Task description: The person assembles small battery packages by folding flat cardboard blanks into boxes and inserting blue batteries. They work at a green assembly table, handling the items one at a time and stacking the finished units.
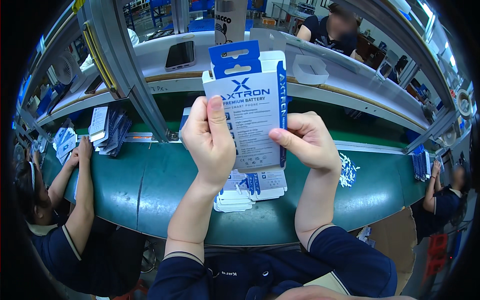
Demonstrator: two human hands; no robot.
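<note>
A white carton is held between left hand and right hand.

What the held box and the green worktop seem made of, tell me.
Held box: likely thin printed card, smooth; creased edges and a punched hang tab suggest it. Green worktop: perhaps rubber or vinyl sheet, slightly glossy, given its soft reflections.

Left hand and right hand are raised about level, set apart. Left forearm is tilted inward; right forearm is held closer to upright. Left grip is closed: left thumb is pointed up, fingers are curled beside it, tips hidden. Right hand is turned inward: right thumb is stretched leftward, fingers are bent above it. Both forearms are bared.
</note>
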